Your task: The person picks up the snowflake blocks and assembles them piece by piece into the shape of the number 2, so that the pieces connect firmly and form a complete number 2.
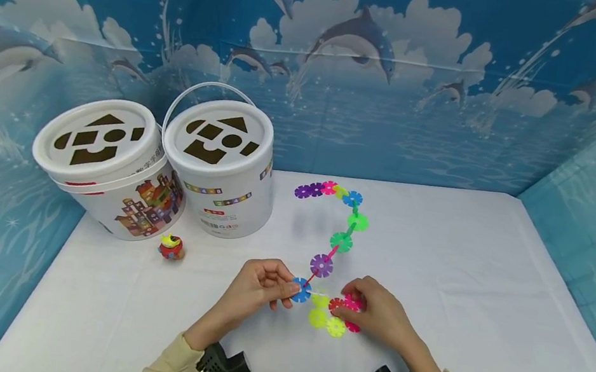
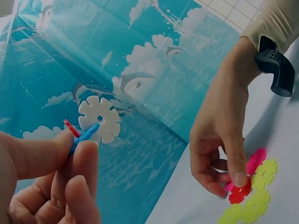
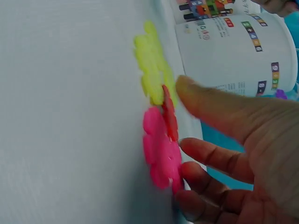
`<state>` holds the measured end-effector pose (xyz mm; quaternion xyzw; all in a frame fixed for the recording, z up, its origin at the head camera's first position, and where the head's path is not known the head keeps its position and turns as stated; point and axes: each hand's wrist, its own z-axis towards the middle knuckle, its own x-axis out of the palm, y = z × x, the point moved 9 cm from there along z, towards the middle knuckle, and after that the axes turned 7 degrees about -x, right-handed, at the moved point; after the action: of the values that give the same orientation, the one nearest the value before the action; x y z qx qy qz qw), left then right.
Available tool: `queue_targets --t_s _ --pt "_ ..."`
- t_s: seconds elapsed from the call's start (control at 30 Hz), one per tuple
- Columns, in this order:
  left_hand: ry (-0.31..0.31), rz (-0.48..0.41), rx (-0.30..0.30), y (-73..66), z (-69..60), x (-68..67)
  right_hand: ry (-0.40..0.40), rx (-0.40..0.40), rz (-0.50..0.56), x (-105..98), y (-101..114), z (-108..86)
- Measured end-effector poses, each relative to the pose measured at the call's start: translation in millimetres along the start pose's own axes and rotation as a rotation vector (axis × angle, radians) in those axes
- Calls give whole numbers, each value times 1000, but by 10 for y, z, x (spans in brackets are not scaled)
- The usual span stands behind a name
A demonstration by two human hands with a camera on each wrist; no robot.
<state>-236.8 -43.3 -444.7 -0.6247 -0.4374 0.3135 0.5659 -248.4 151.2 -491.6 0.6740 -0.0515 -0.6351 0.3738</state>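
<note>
In the head view, my left hand (image 1: 263, 283) pinches a blue notched snowflake disc (image 1: 301, 290) between thumb and fingers. From it a curved chain of interlocked discs runs away to a purple disc (image 1: 303, 191) at its end, casting a shadow below. A white disc (image 2: 100, 120) is slotted into the blue one, and a bit of a red disc (image 2: 71, 128) shows beside the thumb. My right hand (image 1: 380, 311) is over the discs on the table, thumb and index fingertips at a red disc (image 3: 169, 114). Pink discs (image 3: 160, 149) lie under its fingers, with yellow discs (image 1: 336, 327) beside them.
Two white lidded buckets (image 1: 229, 201) stand at the back left, the outer bucket (image 1: 109, 209) tilted. A small red and yellow toy figure (image 1: 171, 247) sits before them. Dolphin-print cloth (image 1: 399, 130) backs the white table (image 1: 465, 269).
</note>
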Motion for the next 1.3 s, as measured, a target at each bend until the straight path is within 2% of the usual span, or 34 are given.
queue_targets --t_s 0.1,0.3,0.4,0.53,0.67,0.77,0.87,0.97,1.1,1.3 --pt "6 -5 9 -7 -2 6 12 57 -12 59 -28 23" --pt "11 -15 19 -26 -12 3 8 112 2 77 -42 41" --pt "14 -27 19 -35 -16 4 8 123 15 70 -42 31" --pt "11 -48 17 -41 -16 -3 8 104 85 55 -19 27" --pt "1 -59 9 -35 -11 -15 -46 74 230 -61 46 13" --pt "-14 -58 -4 -22 -5 -35 -82 88 438 -171 121 -1" --pt "-27 -60 -17 -5 1 -53 -82 109 685 -248 230 -24" --pt "-28 -70 -25 8 7 -60 -77 103 846 -315 353 -45" --pt "-21 -87 -38 16 3 -64 -63 66 952 -369 501 -50" --pt "-36 -96 -73 48 5 -91 -54 49 1004 -375 591 -2"
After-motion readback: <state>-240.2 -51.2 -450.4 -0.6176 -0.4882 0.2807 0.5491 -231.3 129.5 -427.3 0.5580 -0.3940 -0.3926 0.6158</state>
